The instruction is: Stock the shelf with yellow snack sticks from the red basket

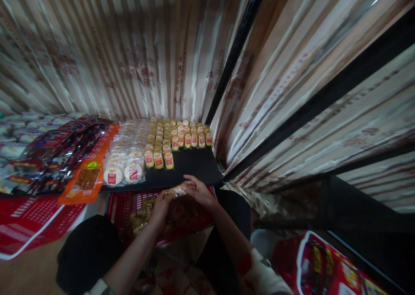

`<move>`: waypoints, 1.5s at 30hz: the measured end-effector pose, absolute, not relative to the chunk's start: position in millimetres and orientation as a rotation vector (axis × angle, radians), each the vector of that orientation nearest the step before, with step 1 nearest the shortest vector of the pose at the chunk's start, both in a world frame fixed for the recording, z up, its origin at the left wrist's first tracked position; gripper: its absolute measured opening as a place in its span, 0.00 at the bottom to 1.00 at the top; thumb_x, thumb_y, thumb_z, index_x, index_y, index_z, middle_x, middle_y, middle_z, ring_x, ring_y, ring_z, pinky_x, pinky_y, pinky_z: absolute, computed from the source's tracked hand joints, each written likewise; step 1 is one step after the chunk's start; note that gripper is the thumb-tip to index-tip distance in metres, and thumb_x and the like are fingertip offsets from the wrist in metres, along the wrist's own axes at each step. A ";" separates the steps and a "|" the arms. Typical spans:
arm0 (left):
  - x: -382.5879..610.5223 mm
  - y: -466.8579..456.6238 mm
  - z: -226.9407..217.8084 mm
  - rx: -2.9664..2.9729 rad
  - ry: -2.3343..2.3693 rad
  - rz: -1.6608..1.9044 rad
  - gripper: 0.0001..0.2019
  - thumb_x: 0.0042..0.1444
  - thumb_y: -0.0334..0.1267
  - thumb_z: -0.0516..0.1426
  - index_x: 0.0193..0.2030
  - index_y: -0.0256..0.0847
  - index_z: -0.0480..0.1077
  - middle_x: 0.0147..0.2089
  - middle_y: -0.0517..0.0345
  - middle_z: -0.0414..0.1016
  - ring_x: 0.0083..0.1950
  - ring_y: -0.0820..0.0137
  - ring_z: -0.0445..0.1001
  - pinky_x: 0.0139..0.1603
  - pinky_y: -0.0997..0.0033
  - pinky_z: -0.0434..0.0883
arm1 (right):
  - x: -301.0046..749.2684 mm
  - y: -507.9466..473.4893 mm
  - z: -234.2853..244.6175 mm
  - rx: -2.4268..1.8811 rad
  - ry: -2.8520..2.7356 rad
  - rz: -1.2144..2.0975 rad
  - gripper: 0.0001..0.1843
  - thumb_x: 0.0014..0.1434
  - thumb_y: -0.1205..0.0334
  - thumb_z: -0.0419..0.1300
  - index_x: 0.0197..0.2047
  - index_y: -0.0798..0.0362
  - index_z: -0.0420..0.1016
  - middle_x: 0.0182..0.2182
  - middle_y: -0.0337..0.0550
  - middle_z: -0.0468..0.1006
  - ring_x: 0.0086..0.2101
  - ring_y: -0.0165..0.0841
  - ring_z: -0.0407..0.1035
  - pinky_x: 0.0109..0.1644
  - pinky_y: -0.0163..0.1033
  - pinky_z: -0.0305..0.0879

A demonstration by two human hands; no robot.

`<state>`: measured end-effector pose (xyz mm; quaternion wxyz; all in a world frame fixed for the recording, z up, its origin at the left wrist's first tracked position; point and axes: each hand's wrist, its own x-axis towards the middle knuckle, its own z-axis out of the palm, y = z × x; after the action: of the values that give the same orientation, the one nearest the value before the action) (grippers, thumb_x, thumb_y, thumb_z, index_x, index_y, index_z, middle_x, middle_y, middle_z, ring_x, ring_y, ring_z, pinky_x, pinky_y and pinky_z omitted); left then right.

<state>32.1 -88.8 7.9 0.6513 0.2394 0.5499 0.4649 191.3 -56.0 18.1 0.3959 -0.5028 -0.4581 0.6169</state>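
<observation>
clear plastic packet (177, 191) pinched between both hands, just above a red basket (119, 202)
the left hand (161, 206) grips its left end and the right hand (199, 191) closes over its right end, at the near edge of the black shelf (194, 165). it looks light and crinkly, the film probably slick, the yellowish pieces inside likely crumbly, so a gentle hold by the sealed ends seems safer than squeezing the middle. farther back on the shelf stand rows of small yellow packs (168, 141), with white round cakes (125, 171) to their left and an orange packet (86, 178) left of those.
</observation>
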 end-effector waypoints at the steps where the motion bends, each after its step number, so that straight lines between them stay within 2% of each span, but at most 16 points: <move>1: 34.8 -87.5 11.3 0.467 1.212 1.072 0.21 0.37 0.48 0.65 0.36 0.37 0.70 0.31 0.55 0.77 0.33 0.67 0.75 0.37 0.68 0.70 | 191.6 -55.3 18.8 -1.275 -1.114 1.561 0.27 0.43 0.59 0.66 0.49 0.51 0.69 0.35 0.38 0.76 0.35 0.29 0.72 0.42 0.37 0.66; 4: 41.9 -83.4 19.8 0.326 1.166 1.113 0.15 0.38 0.41 0.65 0.34 0.38 0.70 0.30 0.58 0.77 0.32 0.70 0.75 0.37 0.71 0.70 | 192.1 -54.5 19.3 -1.289 -1.018 1.550 0.25 0.42 0.59 0.68 0.46 0.51 0.72 0.35 0.39 0.76 0.35 0.30 0.72 0.42 0.37 0.66; 7: 46.3 -80.2 26.7 0.264 1.165 1.104 0.11 0.40 0.36 0.63 0.33 0.39 0.69 0.29 0.59 0.77 0.30 0.71 0.74 0.35 0.73 0.70 | 191.7 -54.7 18.7 -1.293 -0.964 1.558 0.24 0.44 0.57 0.68 0.45 0.51 0.72 0.31 0.38 0.77 0.31 0.28 0.72 0.37 0.34 0.66; 11: 47.5 -76.0 34.2 0.318 1.160 1.092 0.16 0.40 0.38 0.63 0.38 0.41 0.67 0.30 0.60 0.76 0.27 0.72 0.74 0.28 0.76 0.67 | 192.1 -52.6 22.1 -1.316 -0.923 1.583 0.22 0.45 0.53 0.67 0.43 0.53 0.72 0.27 0.37 0.77 0.24 0.25 0.70 0.28 0.30 0.63; 15: 48.9 -69.8 37.7 0.513 1.210 1.108 0.22 0.37 0.42 0.65 0.40 0.40 0.68 0.31 0.61 0.74 0.27 0.76 0.72 0.23 0.81 0.60 | 194.0 -47.8 29.9 -1.257 -0.792 1.582 0.23 0.43 0.55 0.69 0.41 0.54 0.72 0.29 0.40 0.78 0.26 0.27 0.73 0.29 0.30 0.66; 20: 58.9 -61.9 27.3 0.758 1.282 1.237 0.21 0.39 0.41 0.63 0.42 0.38 0.69 0.30 0.62 0.72 0.27 0.76 0.69 0.29 0.78 0.64 | 191.5 -43.7 30.6 -1.170 -0.513 1.534 0.25 0.41 0.59 0.71 0.43 0.52 0.70 0.30 0.40 0.78 0.29 0.27 0.74 0.35 0.31 0.69; 25: 68.4 -59.1 15.0 1.107 1.418 1.369 0.16 0.45 0.37 0.57 0.43 0.40 0.72 0.46 0.51 0.69 0.42 0.69 0.71 0.39 0.71 0.70 | 189.5 -43.7 28.2 -1.088 -0.364 1.534 0.25 0.42 0.58 0.71 0.44 0.51 0.71 0.34 0.42 0.79 0.35 0.30 0.75 0.43 0.35 0.70; 30: 76.8 -60.6 15.5 1.413 1.523 1.309 0.17 0.50 0.31 0.52 0.47 0.41 0.71 0.52 0.49 0.65 0.51 0.65 0.69 0.53 0.62 0.69 | 189.3 -44.2 30.1 -1.020 -0.491 1.526 0.22 0.44 0.54 0.68 0.42 0.51 0.72 0.43 0.45 0.77 0.44 0.33 0.72 0.52 0.39 0.67; 33: 83.4 -60.0 13.8 1.498 1.527 1.312 0.19 0.50 0.29 0.51 0.49 0.42 0.70 0.54 0.49 0.64 0.55 0.64 0.67 0.59 0.60 0.65 | 188.9 -41.3 29.6 -1.061 -0.582 1.457 0.25 0.42 0.54 0.69 0.44 0.50 0.71 0.42 0.44 0.77 0.45 0.35 0.71 0.52 0.40 0.66; 37: 88.3 -58.1 10.6 1.574 1.502 1.293 0.21 0.49 0.27 0.51 0.50 0.38 0.68 0.55 0.45 0.63 0.57 0.62 0.65 0.59 0.58 0.64 | 189.9 -34.6 28.9 -1.082 -0.554 1.436 0.26 0.39 0.56 0.69 0.43 0.51 0.70 0.40 0.44 0.78 0.43 0.36 0.72 0.50 0.40 0.67; 40: 88.2 -56.6 11.4 1.605 1.477 1.273 0.19 0.50 0.29 0.51 0.50 0.36 0.68 0.54 0.43 0.64 0.56 0.61 0.66 0.58 0.58 0.65 | 191.2 -30.1 30.1 -1.082 -0.505 1.452 0.25 0.38 0.59 0.69 0.42 0.51 0.71 0.38 0.42 0.78 0.40 0.33 0.72 0.47 0.38 0.67; 45: 90.2 -48.7 15.2 1.517 1.438 1.294 0.12 0.53 0.35 0.52 0.44 0.39 0.71 0.48 0.47 0.70 0.52 0.62 0.69 0.56 0.60 0.65 | 192.5 -21.8 30.7 -1.083 -0.498 1.414 0.25 0.38 0.60 0.68 0.42 0.52 0.71 0.37 0.42 0.77 0.37 0.32 0.72 0.43 0.37 0.67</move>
<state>90.2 -48.7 15.2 0.3349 0.5813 0.5512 0.4961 192.5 -21.8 30.7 0.6021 -0.4675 -0.2151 0.6104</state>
